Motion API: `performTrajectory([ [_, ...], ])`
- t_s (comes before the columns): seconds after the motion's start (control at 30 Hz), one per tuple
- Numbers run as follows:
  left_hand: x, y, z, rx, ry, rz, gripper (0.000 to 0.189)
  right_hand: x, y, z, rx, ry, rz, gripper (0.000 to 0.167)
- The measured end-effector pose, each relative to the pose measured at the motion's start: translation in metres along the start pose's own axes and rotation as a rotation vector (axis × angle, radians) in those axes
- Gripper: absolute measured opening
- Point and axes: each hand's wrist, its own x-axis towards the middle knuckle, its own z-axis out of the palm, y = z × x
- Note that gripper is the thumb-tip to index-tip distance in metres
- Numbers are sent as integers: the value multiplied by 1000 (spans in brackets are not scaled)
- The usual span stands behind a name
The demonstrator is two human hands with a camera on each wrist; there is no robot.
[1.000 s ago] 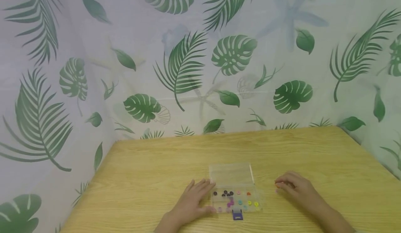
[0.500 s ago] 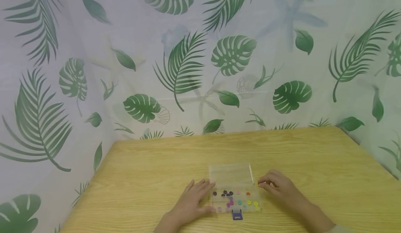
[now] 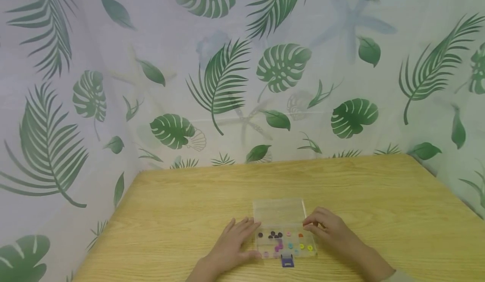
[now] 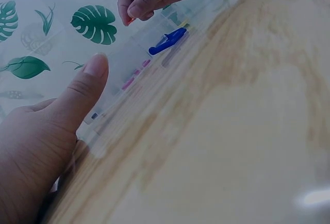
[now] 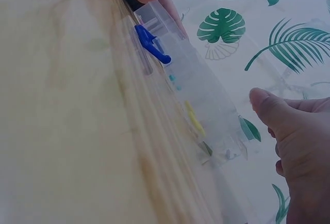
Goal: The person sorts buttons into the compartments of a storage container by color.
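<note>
A clear plastic compartment box (image 3: 270,240) lies on the table with its lid (image 3: 279,211) swung back and a blue latch (image 3: 287,261) at the front. Small disc-shaped pieces sit in it: black ones (image 3: 275,234), purple ones (image 3: 278,246), yellow ones (image 3: 302,246), and an orange one (image 3: 301,235). My left hand (image 3: 235,242) lies along the box's left side, fingers outstretched, touching its edge. My right hand (image 3: 330,227) is over the box's right back corner, pinching a small orange-red piece (image 4: 131,21) between thumb and index finger; its shape is mostly hidden by the fingertips.
The wood-grain table (image 3: 197,198) spreads around the box. A white cloth with green leaf prints (image 3: 242,84) hangs behind the table and at both sides.
My right hand has moved left from the table beside the box to the box's right back corner, still pinching the orange-red piece. The left hand has stayed in place.
</note>
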Motion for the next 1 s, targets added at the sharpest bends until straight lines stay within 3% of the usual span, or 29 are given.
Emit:
performTrajectory([
  [0.23,0,1,-1,-1,-5,-4,75,-1,2,0,-3,51,-26,20],
  [0.5,1,0,0,-7,-5,0,75,-8,4,-8,-56,82,177,23],
  [1.0,1,0,0,-20,4,16,74,-28,20,-42,-123,25,392,15],
])
